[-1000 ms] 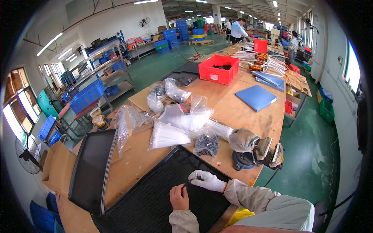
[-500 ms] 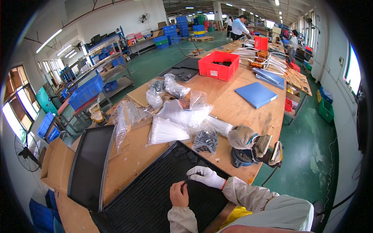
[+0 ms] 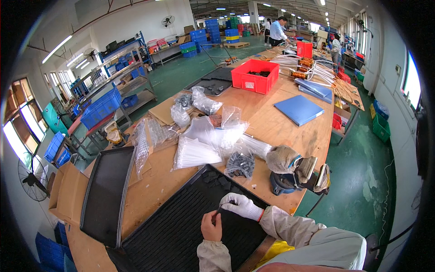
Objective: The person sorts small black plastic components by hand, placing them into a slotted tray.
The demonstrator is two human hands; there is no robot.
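Observation:
My bare left hand (image 3: pixel 211 229) is closed, its thumb and finger pinching a small black piece (image 3: pixel 218 211). At the other end of that piece, my right hand (image 3: pixel 243 207), in a white glove, has its fingers closed on it too. Both hands are over a large black tray (image 3: pixel 154 238) lined with rows of dark strips. Several loose black flat pieces (image 3: pixel 216 178) lie at the tray's far end. Just beyond the tray sits a clear bag of black parts (image 3: pixel 240 165).
A second black tray (image 3: pixel 106 192) lies left, beside a cardboard box (image 3: pixel 69 192). Bundled white strips (image 3: pixel 195 153) in plastic lie ahead. A bench vise (image 3: pixel 285 182) is at the right edge. Farther off are a red bin (image 3: pixel 255 82), blue folders (image 3: pixel 299 110) and a co-worker (image 3: pixel 277 31).
Both my hands have shifted slightly up and to the right, still together at the small black piece. In the background, a person at the right has changed posture.

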